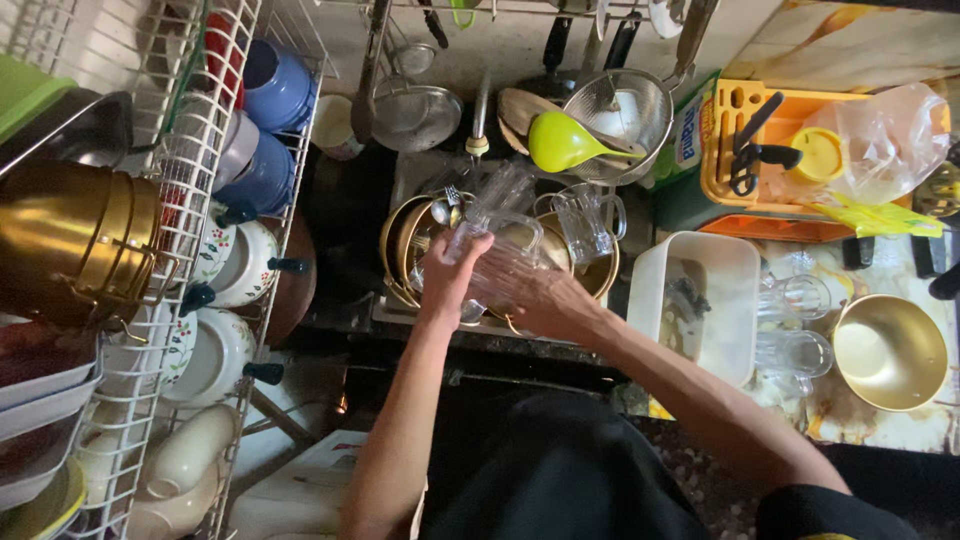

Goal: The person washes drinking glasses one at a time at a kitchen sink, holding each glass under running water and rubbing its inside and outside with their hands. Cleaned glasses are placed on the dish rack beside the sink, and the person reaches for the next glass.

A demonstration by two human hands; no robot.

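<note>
Two bare hands meet over the sink (400, 300), both on one clear glass mug (497, 262). The left hand (447, 275) wraps its fingers around the mug's side, clenched on it from the left; the right hand (545, 300) presses against the mug from the other side, its fingers mostly hidden behind the glass and its own knuckles, so how they curl cannot be told exactly. The mug is blurred and see-through, and its rim and handle are hard to make out against the dishes under it.

Just beyond the fingertips, a second glass mug (585, 222) stands among brass-coloured bowls (405, 245) in the sink, with a spoon (445, 208) poking out beside them. Further past the fingers, a green ladle (560, 143) lies near a metal strainer (622, 108), and the faucet (480, 125) is partly covered by hanging utensils cut off at the top edge.

Right of the right hand sits a white plastic tub (700, 270), its contents murky. Beyond it two clear glasses (795, 325) lie on their sides, nearly lost against the patterned counter, next to a golden bowl (890, 350). A crumpled plastic bag (880, 140) covers part of an orange tray (735, 110).

Left of the left hand, well apart, a white wire rack (215, 150) holds blue cups (265, 130), flowered white cups and a large brass pot (75, 240), all cropped by the frame's edge.
</note>
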